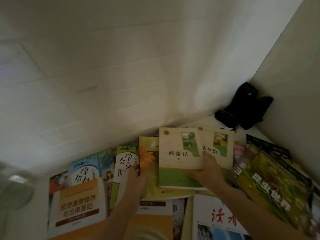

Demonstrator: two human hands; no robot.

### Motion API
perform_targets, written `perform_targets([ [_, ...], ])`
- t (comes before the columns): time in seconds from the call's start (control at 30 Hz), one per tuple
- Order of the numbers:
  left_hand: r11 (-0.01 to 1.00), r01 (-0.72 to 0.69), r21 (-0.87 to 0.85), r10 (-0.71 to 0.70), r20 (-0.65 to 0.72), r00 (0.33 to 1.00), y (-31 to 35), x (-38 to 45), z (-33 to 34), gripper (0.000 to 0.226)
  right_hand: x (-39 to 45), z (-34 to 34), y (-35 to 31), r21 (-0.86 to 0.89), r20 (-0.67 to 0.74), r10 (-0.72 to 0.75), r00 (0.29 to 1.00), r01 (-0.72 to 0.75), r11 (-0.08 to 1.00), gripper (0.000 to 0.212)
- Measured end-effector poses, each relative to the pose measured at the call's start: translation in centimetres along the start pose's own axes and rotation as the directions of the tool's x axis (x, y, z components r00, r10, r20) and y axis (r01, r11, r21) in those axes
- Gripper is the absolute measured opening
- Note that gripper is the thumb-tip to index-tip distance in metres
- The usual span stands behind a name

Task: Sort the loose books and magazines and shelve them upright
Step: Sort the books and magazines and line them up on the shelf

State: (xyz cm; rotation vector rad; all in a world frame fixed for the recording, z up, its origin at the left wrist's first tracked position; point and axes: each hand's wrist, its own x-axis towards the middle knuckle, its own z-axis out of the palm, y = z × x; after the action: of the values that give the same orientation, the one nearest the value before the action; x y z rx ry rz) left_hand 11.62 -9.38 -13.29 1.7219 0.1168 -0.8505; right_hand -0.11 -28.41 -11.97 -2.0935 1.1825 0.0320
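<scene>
Loose books and magazines lie flat and overlapping on a white surface. A cream and green book (176, 158) lies on top in the middle, and my right hand (207, 168) grips its right edge, thumb on the cover. A matching cream book (219, 148) lies partly under it to the right. My left hand (136, 177) holds the left edge of a yellow book with an orange flower (149, 163) beneath. At the left is an orange and white textbook (78, 205); at the right, a green insect book (270, 184); in front, a white magazine with red characters (218, 215).
A white brick wall (121, 75) rises behind the books and a plain white wall (294, 84) closes the right side. A black bag with a cord (244, 108) sits in the far corner. A blurred pale round object (17, 189) is at the left edge.
</scene>
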Motion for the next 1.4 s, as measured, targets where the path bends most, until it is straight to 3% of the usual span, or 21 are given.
perform_targets([
  [0.17, 0.999, 0.048, -0.007, -0.048, 0.002, 0.999, 0.8, 0.3, -0.2, 0.069, -2.5, 3.1, -2.2, 0.106, 0.129, -0.197, 0.972, 0.185, 0.977, 0.091],
  [0.27, 1.000, 0.015, -0.026, -0.015, -0.001, 1.000, 0.2, -0.2, -1.0, 0.064, -3.2, 4.0, -2.9, 0.167, 0.176, -0.211, 0.961, 0.182, 0.969, 0.080],
  [0.33, 0.999, -0.001, -0.051, 0.001, -0.008, 1.000, -0.1, -0.8, -1.7, 0.064, -3.5, 3.1, -2.2, 0.276, 0.227, -0.191, 0.955, 0.125, 0.953, 0.062],
  [0.43, 0.993, 0.023, -0.117, -0.024, -0.003, 1.000, -0.6, -1.7, -3.6, 0.070, -3.5, 1.2, -0.1, 0.304, 0.061, -0.130, 0.990, 0.106, 0.947, 0.041],
  [0.5, 0.993, 0.056, -0.106, -0.060, -0.034, 0.998, -1.3, -2.1, -5.3, 0.083, -2.6, -0.1, 1.3, 0.130, -0.103, -0.183, 0.978, 0.195, 0.972, 0.034],
  [0.57, 0.997, 0.071, -0.041, -0.073, -0.049, 0.996, -1.6, -2.6, -6.5, 0.097, -1.7, -1.1, 1.9, -0.032, -0.140, -0.262, 0.955, 0.260, 0.965, 0.034],
  [0.67, 0.991, 0.092, 0.094, -0.088, -0.046, 0.995, -1.4, -3.4, -6.7, 0.112, -0.6, -2.1, 2.2, -0.115, -0.147, -0.260, 0.954, 0.245, 0.963, 0.039],
  [0.77, 0.951, 0.004, 0.310, 0.029, -0.103, 0.994, -1.2, -3.7, -5.9, 0.093, -0.7, -2.4, 2.9, -0.187, -0.077, -0.271, 0.960, 0.253, 0.949, 0.043],
  [0.83, 0.880, -0.056, 0.472, 0.132, -0.131, 0.983, -0.6, -3.8, -5.3, 0.079, -1.2, -2.2, 3.7, -0.260, -0.023, -0.302, 0.953, 0.286, 0.922, 0.046],
  [1.0, 0.573, -0.083, 0.815, 0.398, -0.188, 0.898, 0.9, -3.8, -4.1, 0.079, -1.9, -2.8, 4.2, -0.303, -0.015, -0.345, 0.939, 0.324, 0.896, 0.046],
  [1.07, 0.529, -0.190, 0.827, 0.474, -0.102, 0.874, 1.9, -4.1, -1.9, 0.067, -1.9, -4.0, 4.6, -0.365, -0.088, -0.366, 0.927, 0.312, 0.877, 0.045],
  [1.2, 0.559, -0.484, 0.673, 0.487, 0.205, 0.849, 3.4, -4.0, 5.7, 0.046, -2.1, -6.4, 7.8, -0.398, -0.123, -0.289, 0.949, 0.220, 0.891, 0.050],
  [1.3, 0.568, -0.482, 0.668, 0.352, 0.332, 0.875, 3.6, -1.6, 10.7, 0.049, -3.0, -6.7, 11.0, -0.383, -0.096, -0.312, 0.945, 0.254, 0.888, 0.060],
  [1.4, 0.526, -0.401, 0.750, 0.189, 0.357, 0.915, 2.2, 4.0, 13.9, 0.076, -4.1, -6.7, 12.8, -0.386, -0.118, -0.337, 0.934, 0.269, 0.882, 0.064],
])
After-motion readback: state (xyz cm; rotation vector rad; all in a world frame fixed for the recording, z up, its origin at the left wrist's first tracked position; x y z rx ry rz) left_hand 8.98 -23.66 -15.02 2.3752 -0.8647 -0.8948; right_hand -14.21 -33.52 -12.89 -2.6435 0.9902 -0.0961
